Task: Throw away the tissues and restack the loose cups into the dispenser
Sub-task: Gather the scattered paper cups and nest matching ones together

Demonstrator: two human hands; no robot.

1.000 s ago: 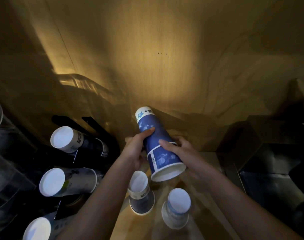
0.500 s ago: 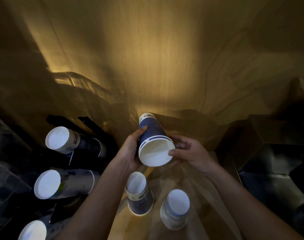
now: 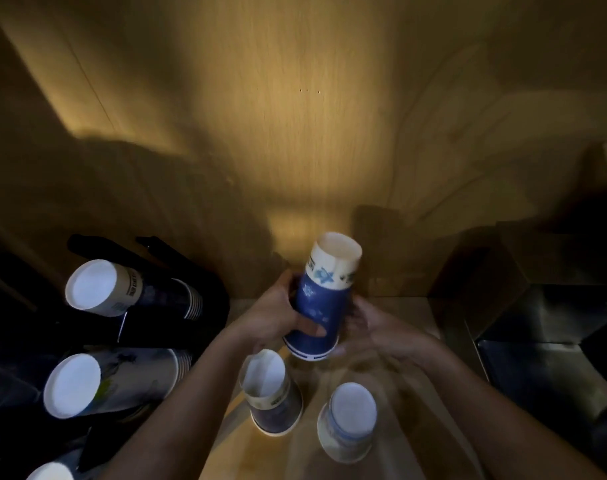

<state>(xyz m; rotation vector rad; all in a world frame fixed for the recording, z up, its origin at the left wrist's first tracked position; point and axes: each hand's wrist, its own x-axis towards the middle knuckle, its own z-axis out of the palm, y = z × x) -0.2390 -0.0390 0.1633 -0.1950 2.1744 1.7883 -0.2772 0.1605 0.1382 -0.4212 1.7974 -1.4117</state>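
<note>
— What have we got in hand just now?

— A short nested stack of blue cups (image 3: 317, 306), held bottom-up and tilted away from us above the middle of the counter (image 3: 409, 313). Our left hand (image 3: 277, 317) is wrapped round its side, the thumb pressed across the blue wall low down. Our right hand (image 3: 371, 327) cups the far side near the rim; it is blurred, so we cannot tell how firmly it grips.

— How do we do this step well?

— We judge the stack should be squared first: the pale cup sticking out on top looks only part seated. We'd press it home along the axis, not sideways, since paper walls crease easily. Then lower the stack's open mouth straight over a loose cup, keeping the rims level so it doesn't jam.

— And the count?

— Two loose cups stand upside down on the counter towards its near edge: one dark blue (image 3: 272, 400) just below our left hand, one paler (image 3: 348, 420) to its right. In the dispenser (image 3: 149, 327) by the counter's left edge, we see three rows of stacked cups lying on their sides, white bottoms towards us: upper (image 3: 97, 289), middle (image 3: 77, 386), and a lowest (image 3: 52, 472) cut off by the frame.

— Tissues?

— None that we can make out; the right side is too dark.
</note>
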